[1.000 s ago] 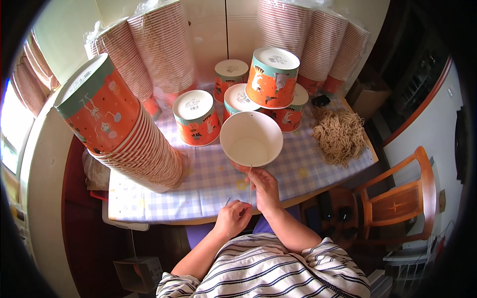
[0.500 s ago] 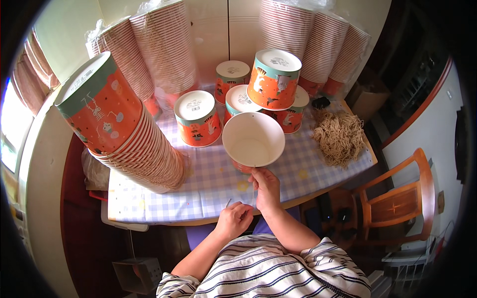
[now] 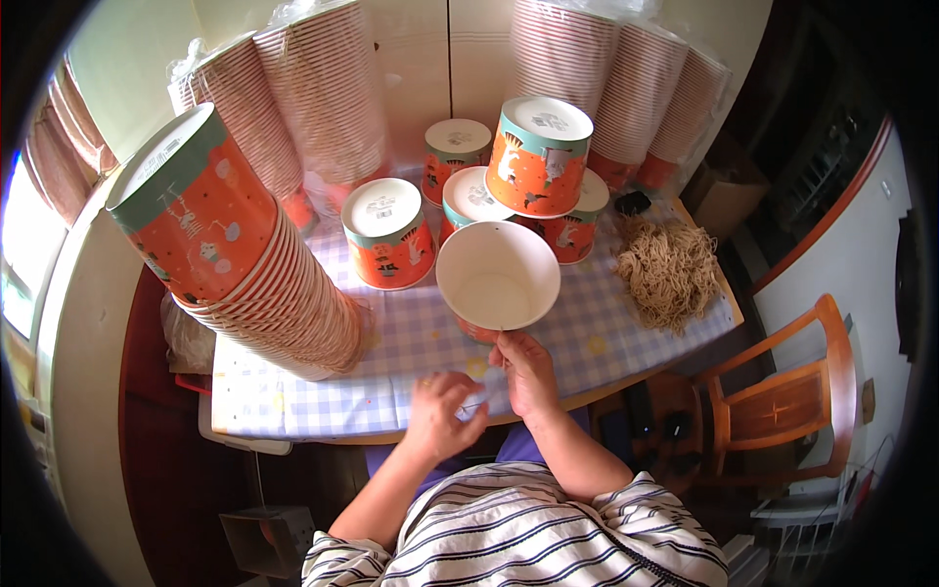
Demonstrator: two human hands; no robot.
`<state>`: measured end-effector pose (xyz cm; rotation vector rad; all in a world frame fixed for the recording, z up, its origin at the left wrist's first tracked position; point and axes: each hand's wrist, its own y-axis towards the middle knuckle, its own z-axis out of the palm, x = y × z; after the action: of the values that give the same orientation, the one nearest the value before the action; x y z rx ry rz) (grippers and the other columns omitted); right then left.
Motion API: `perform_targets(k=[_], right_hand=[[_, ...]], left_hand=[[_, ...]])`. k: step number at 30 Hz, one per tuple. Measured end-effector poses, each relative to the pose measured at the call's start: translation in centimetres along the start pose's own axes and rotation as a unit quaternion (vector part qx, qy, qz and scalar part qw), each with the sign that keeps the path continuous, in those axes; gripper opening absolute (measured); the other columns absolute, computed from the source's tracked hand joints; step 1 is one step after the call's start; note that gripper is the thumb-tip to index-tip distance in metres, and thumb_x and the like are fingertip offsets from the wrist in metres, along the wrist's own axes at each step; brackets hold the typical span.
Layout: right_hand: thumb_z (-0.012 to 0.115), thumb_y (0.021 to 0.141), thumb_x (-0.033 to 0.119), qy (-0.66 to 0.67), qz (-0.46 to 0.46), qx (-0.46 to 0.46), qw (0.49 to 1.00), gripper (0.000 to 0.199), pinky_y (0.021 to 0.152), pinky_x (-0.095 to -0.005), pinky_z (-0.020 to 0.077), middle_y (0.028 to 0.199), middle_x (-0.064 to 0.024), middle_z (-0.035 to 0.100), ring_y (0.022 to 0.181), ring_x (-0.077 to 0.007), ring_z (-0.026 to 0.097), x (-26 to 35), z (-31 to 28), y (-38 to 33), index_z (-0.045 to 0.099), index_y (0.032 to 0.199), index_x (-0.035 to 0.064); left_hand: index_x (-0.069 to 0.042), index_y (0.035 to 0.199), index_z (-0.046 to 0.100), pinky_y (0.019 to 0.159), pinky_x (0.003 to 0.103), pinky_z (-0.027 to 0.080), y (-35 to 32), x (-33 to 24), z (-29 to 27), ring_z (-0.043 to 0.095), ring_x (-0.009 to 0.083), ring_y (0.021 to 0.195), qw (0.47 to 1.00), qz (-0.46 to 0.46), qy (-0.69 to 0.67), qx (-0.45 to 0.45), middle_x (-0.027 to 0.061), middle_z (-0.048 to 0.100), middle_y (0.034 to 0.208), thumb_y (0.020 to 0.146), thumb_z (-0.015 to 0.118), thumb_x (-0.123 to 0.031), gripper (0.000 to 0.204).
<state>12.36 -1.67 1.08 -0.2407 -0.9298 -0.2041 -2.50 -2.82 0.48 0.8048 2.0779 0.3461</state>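
An open paper bucket point(image 3: 499, 279), white inside, tilts toward me above the checked cloth. At its near rim, the fingers of my right hand point(image 3: 528, 374) are pinched closed around the edge. A small hole shows in the far rim. To the left of it and lower, my left hand point(image 3: 445, 416) is raised over the table's front edge, away from the bucket. Its fingers are curled and smeared by motion, and a faint thin pale thing shows by them; I cannot make out whether they hold it.
Several orange-and-green paper buckets point(image 3: 388, 235) stand upside down behind, one bucket point(image 3: 540, 157) on top of others. A tall leaning stack point(image 3: 279, 293) is at left, bagged stacks point(image 3: 323, 88) at the back. A heap of beige cords point(image 3: 667, 272) lies right, near a wooden chair point(image 3: 782, 411).
My left hand has lifted up and left from beside my right wrist, its fingers loosening. The right hand and the bucket have barely moved.
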Motion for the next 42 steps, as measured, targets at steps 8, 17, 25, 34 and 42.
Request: perform_targets(k=[8, 17, 25, 34, 42], right_hand=[[0.06, 0.089, 0.017, 0.095, 0.103, 0.068, 0.988, 0.012, 0.052, -0.0216, 0.0378, 0.073, 0.0005, 0.06, 0.054, -0.0052, 0.047, 0.0, -1.7, 0.0, 0.061, 0.096, 0.0068], [0.062, 0.088, 0.019, 0.085, 0.131, 0.026, 0.987, 0.012, 0.047, -0.0198, 0.0319, 0.068, 0.0018, 0.054, 0.047, -0.0028, 0.036, -0.1, -2.0, -0.4, 0.06, 0.09, 0.0083], [0.062, 0.087, 0.017, 0.101, 0.128, 0.016, 0.986, 0.011, 0.046, -0.0185, 0.0294, 0.068, -0.0004, 0.054, 0.047, -0.0028, 0.035, 0.2, -1.9, -0.5, 0.059, 0.088, 0.0065], [0.063, 0.087, 0.013, 0.113, 0.107, 0.035, 0.987, 0.008, 0.047, -0.018, 0.0309, 0.07, -0.0003, 0.056, 0.053, -0.0034, 0.043, 0.3, -1.5, -0.8, 0.061, 0.089, 0.0045], [0.063, 0.087, 0.014, 0.088, 0.089, 0.031, 0.992, 0.01, 0.048, -0.0179, 0.0324, 0.071, 0.0007, 0.056, 0.056, -0.0037, 0.045, -0.8, -2.3, -0.1, 0.061, 0.088, 0.005]], left_hand=[[-0.011, 0.097, 0.062, 0.084, 0.039, 0.04, 8.4, -1.8, -3.7, 0.054, 0.0256, 0.098, 0.987, 0.104, 0.12, -0.036, 0.0054, 0.059, 0.097, 0.065, 0.068, -0.008, 0.032], [-0.008, 0.099, 0.063, 0.085, 0.04, 0.043, 10.3, 0.4, -1.2, 0.061, 0.0266, 0.081, 0.98, 0.16, 0.077, 0.092, 0.0071, 0.064, 0.084, 0.07, 0.065, -0.004, 0.03], [-0.007, 0.097, 0.064, 0.084, 0.04, 0.044, 10.7, -0.4, -1.4, 0.061, 0.0275, 0.081, 0.989, 0.128, 0.027, 0.066, 0.0075, 0.065, 0.084, 0.071, 0.064, -0.001, 0.026], [-0.007, 0.097, 0.064, 0.089, 0.042, 0.043, 10.3, -0.1, -1.3, 0.062, 0.0257, 0.083, 0.987, 0.127, 0.044, 0.09, 0.0071, 0.066, 0.086, 0.074, 0.062, 0.0, 0.024], [-0.007, 0.1, 0.063, 0.092, 0.043, 0.042, 10.3, 0.0, -1.5, 0.062, 0.0246, 0.084, 0.984, 0.135, 0.042, 0.111, 0.007, 0.065, 0.086, 0.071, 0.064, -0.002, 0.029]])
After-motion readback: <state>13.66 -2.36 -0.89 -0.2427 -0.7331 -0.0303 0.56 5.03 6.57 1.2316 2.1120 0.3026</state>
